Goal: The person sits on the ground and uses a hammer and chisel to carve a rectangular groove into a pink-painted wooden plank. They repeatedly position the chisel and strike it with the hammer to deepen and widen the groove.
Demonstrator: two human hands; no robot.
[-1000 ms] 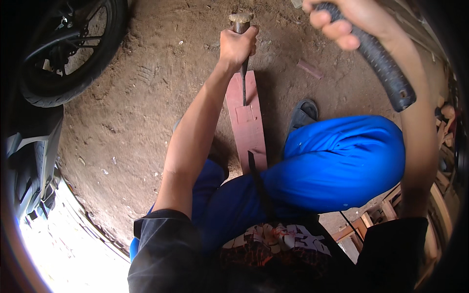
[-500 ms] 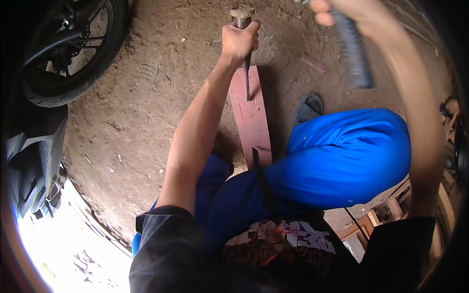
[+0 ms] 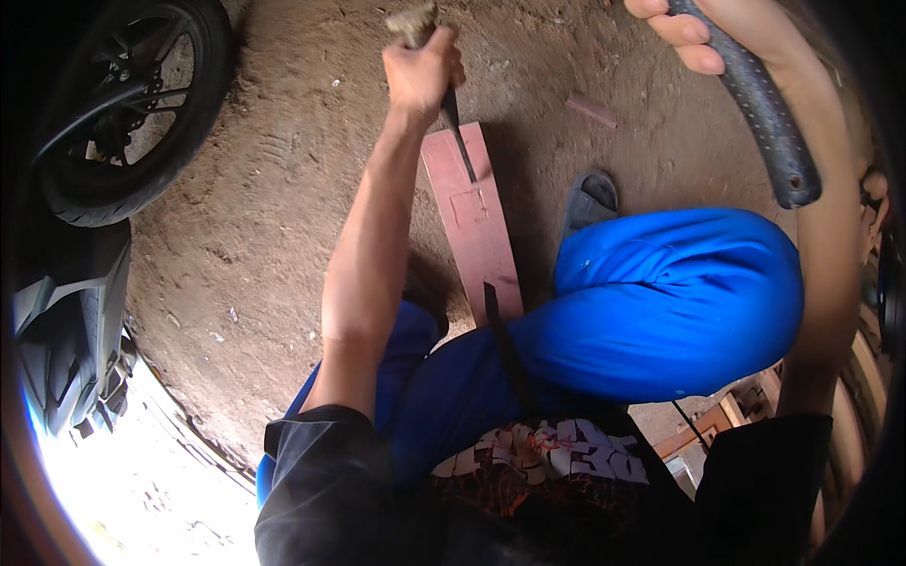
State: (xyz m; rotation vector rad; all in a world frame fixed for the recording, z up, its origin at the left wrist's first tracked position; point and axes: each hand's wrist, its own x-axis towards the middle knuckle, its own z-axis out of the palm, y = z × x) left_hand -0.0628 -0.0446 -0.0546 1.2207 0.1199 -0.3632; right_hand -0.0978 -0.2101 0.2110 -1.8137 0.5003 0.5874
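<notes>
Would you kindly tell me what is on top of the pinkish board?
The board bears a rectangular outline, with the chisel tip just beyond it; a dark strap overlaps the nearer part. Blue trousers hide the near end.

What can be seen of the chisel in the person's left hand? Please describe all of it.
The chisel has a wide, rough, tan-brown top, apparently worn wood, and a slim, dark blade that looks like metal. The left hand wraps around the handle, hiding much of it. The tool leans, its top toward the picture's upper left. Its tip is over the pinkish board, just beyond a marked rectangle; contact is hard to confirm.
</notes>
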